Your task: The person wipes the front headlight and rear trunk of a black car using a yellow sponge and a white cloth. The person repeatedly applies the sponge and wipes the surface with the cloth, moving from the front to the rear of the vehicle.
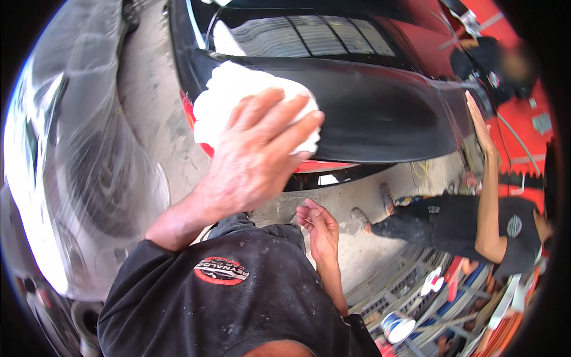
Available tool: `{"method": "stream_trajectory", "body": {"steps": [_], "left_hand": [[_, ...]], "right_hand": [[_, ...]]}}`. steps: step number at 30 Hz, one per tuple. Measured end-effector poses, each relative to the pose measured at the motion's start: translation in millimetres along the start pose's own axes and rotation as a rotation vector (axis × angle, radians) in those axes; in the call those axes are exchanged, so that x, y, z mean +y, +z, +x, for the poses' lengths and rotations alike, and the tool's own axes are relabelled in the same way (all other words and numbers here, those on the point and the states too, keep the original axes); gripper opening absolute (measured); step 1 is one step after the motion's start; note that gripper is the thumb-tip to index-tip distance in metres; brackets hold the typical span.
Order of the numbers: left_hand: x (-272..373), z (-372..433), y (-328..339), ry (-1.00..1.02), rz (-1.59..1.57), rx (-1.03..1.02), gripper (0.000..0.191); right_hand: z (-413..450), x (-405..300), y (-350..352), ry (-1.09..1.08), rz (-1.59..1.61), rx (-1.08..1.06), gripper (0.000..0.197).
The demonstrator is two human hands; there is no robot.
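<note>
My left hand [254, 156] holds a bunched white cloth [214, 107] under its palm and spread fingers. The cloth lies against the left part of a dark car's boot lid [379, 111], below the rear window [308, 35]. A red tail lamp [189, 111] shows just left of the cloth. In front of my dark, dust-marked T-shirt, my right hand [319, 225] hangs below the car's rear edge. Its fingers are loosely bent with nothing seen in them, and it does not touch the car.
Another car under clear plastic sheeting [89, 134] stands at left. At right, a co-worker [459, 227] extends a hand [479, 125] against the dark car's side; another person [490, 71] is beyond. A metal rack [401, 285] and a tub [397, 327] are lower right.
</note>
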State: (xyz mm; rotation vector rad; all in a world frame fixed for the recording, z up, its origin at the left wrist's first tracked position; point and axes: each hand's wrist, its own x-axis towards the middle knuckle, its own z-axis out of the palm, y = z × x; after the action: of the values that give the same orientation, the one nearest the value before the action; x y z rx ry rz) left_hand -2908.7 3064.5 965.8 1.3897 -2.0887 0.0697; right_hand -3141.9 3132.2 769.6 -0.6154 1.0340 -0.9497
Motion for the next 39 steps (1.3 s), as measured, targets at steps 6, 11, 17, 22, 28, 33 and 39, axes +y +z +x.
{"method": "stream_trajectory", "body": {"steps": [6, 11, 17, 22, 28, 33, 39], "left_hand": [[93, 64, 60, 0.021, -0.044, -0.005, 0.041], [135, 96, 99, 0.069, 0.158, 0.108, 0.030], [43, 83, 61, -0.076, 0.367, 0.020, 0.027], [-32, 29, 13, -0.492, 0.114, 0.179, 0.039], [14, 57, 18, -0.614, 0.007, 0.051, 0.035], [69, 102, 47, -0.330, 0.059, -0.123, 0.036], [133, 165, 110, -0.074, 0.034, -0.229, 0.036]], "right_hand": [[18, -27, -97, -0.029, -0.024, 0.001, 0.021], [47, -61, -162, -0.008, -0.154, -0.006, 0.023], [59, -97, -161, 0.013, -0.202, -0.089, 0.035], [51, -81, -155, 0.077, -0.191, -0.165, 0.033], [47, -72, -171, 0.100, -0.203, -0.191, 0.033], [55, -76, -175, 0.077, -0.197, -0.208, 0.035], [56, -90, -190, 0.030, -0.156, -0.128, 0.036]]}}
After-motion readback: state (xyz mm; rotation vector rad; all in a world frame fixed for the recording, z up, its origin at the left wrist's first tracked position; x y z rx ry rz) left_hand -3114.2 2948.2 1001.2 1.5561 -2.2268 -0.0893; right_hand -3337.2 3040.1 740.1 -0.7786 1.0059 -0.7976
